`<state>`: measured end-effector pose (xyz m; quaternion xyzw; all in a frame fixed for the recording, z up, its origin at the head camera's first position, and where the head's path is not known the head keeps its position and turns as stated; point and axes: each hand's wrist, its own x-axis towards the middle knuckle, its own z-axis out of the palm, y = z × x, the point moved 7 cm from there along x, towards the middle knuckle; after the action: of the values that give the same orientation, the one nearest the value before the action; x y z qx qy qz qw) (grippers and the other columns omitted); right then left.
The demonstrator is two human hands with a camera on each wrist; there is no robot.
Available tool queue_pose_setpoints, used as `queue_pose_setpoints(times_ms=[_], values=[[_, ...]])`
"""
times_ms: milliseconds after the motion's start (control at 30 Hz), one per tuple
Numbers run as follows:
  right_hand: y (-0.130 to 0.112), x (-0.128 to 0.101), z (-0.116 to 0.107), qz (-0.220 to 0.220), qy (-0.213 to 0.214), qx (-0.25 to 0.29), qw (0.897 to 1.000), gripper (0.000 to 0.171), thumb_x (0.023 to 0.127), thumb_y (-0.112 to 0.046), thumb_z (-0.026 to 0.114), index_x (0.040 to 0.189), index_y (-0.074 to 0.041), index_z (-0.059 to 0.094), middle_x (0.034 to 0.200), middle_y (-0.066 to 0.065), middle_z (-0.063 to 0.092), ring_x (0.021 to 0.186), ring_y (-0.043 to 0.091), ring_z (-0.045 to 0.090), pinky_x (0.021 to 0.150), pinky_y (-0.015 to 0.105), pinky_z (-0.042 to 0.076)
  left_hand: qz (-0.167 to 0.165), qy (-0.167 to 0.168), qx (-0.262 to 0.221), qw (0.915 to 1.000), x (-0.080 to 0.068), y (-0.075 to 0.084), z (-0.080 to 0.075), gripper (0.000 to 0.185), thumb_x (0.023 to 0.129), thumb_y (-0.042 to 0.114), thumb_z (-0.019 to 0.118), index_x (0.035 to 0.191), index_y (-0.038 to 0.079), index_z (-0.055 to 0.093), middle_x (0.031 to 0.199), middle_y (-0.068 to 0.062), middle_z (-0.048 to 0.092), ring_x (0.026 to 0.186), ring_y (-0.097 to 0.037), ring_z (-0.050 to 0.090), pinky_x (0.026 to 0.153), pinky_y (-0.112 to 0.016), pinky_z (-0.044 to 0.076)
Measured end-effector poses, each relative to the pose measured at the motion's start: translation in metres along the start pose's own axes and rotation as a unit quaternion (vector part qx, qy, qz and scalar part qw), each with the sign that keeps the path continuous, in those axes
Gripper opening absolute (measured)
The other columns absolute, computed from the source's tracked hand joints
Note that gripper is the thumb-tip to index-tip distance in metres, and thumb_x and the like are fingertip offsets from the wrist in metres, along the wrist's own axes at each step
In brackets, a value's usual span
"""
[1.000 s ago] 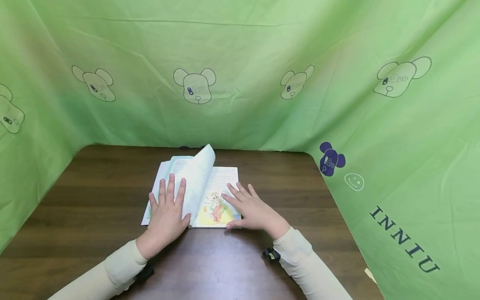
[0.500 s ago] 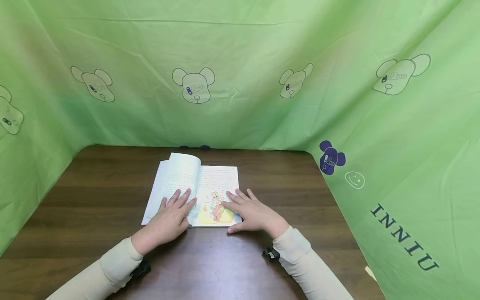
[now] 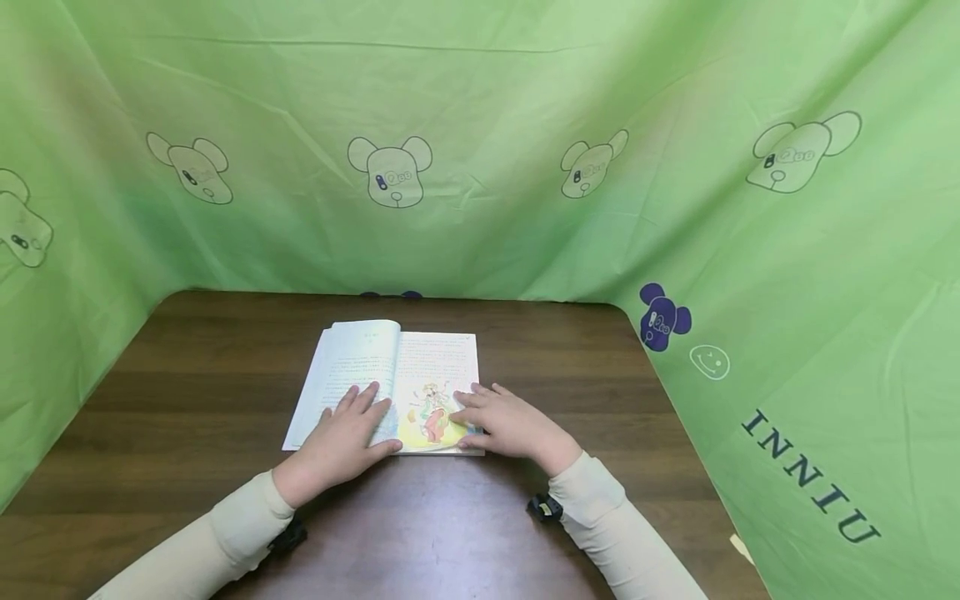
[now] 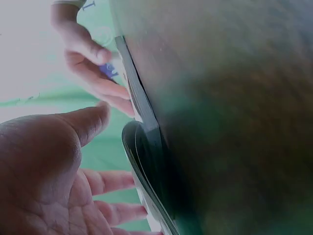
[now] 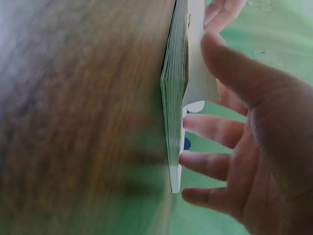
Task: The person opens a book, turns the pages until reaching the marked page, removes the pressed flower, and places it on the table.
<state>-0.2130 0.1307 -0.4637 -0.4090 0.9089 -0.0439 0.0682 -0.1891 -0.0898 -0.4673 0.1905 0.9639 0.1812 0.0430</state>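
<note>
An open book (image 3: 437, 354) lies on the table, with printed text and a colored picture of a figure on its right page. My left hand (image 3: 341, 442) rests on the lower part of the left page (image 3: 360, 350), fingers spread and its thumb near the bottom of the fold. On the other side, my right hand (image 3: 512, 422) pinches the lower right corner of the right-hand page (image 5: 200, 73) between thumb and index finger. That corner is bent up from the page stack (image 5: 174, 88). The other right fingers (image 5: 210, 164) extend along the book's right edge.
The dark wooden table (image 3: 180, 400) extends around the book. A green cloth (image 3: 480, 242) printed with bear heads hangs behind the table and at both sides. A small pale object (image 3: 741, 548) lies at the right table edge.
The raised page has turned over to the left and lies flatter under my left hand. My right thumb and index finger have drawn together at the right page's corner, which now lifts.
</note>
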Motion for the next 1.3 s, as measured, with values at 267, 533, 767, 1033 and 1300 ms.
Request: queue_pose_setpoints(times_ms=[267, 533, 767, 1033, 1300], values=[[-0.008, 0.003, -0.011, -0.055, 0.090, -0.044, 0.993, 0.014, 0.102, -0.031, 0.063, 0.103, -0.021, 0.073, 0.105, -0.008, 0.073, 0.099, 0.009, 0.068, 0.089, 0.038, 0.052, -0.021, 0.010, 0.021, 0.9995, 0.003, 0.010, 0.002, 0.085, 0.085, 0.062, 0.075, 0.144, 0.004, 0.055, 0.159, -0.025, 0.039, 0.145, -0.055, 0.034, 0.094, -0.081, 0.039], [-0.011, 0.000, -0.022, -0.051, 0.147, -0.056, 0.986, 0.012, 0.102, -0.034, 0.064, 0.098, -0.024, 0.069, 0.113, -0.007, 0.074, 0.102, 0.010, 0.070, 0.087, 0.036, 0.053, -0.026, 0.039, 0.058, 0.9972, 0.004, 0.017, 0.002, 0.073, 0.084, 0.054, 0.080, 0.133, 0.003, 0.059, 0.152, -0.027, 0.046, 0.138, -0.056, 0.042, 0.087, -0.079, 0.045], [0.000, -0.004, -0.032, -0.001, 0.180, -0.055, 0.982, 0.054, 0.097, -0.045, 0.069, 0.142, -0.018, 0.059, 0.149, 0.007, 0.057, 0.135, 0.026, 0.057, 0.112, 0.049, 0.043, -0.026, 0.057, 0.055, 0.9965, 0.003, 0.018, 0.001, 0.060, 0.091, 0.042, 0.075, 0.133, 0.003, 0.060, 0.150, -0.027, 0.048, 0.136, -0.056, 0.045, 0.086, -0.078, 0.046], [0.009, -0.005, -0.033, 0.047, 0.176, -0.052, 0.982, 0.075, 0.094, -0.056, 0.068, 0.155, -0.019, 0.044, 0.160, 0.010, 0.044, 0.143, 0.035, 0.047, 0.115, 0.057, 0.037, -0.029, 0.079, 0.042, 0.9956, 0.003, 0.017, -0.001, 0.069, 0.095, 0.034, 0.071, 0.150, 0.001, 0.045, 0.151, -0.027, 0.048, 0.137, -0.055, 0.044, 0.088, -0.078, 0.045], [0.014, -0.008, -0.032, 0.089, 0.155, -0.035, 0.983, 0.083, 0.093, -0.059, 0.067, 0.159, -0.018, 0.039, 0.165, 0.011, 0.036, 0.148, 0.036, 0.040, 0.119, 0.058, 0.031, -0.023, 0.133, 0.027, 0.9904, 0.005, 0.013, -0.008, 0.092, 0.093, 0.031, 0.074, 0.161, 0.001, 0.020, 0.153, -0.032, 0.042, 0.134, -0.050, 0.049, 0.079, -0.068, 0.054]])
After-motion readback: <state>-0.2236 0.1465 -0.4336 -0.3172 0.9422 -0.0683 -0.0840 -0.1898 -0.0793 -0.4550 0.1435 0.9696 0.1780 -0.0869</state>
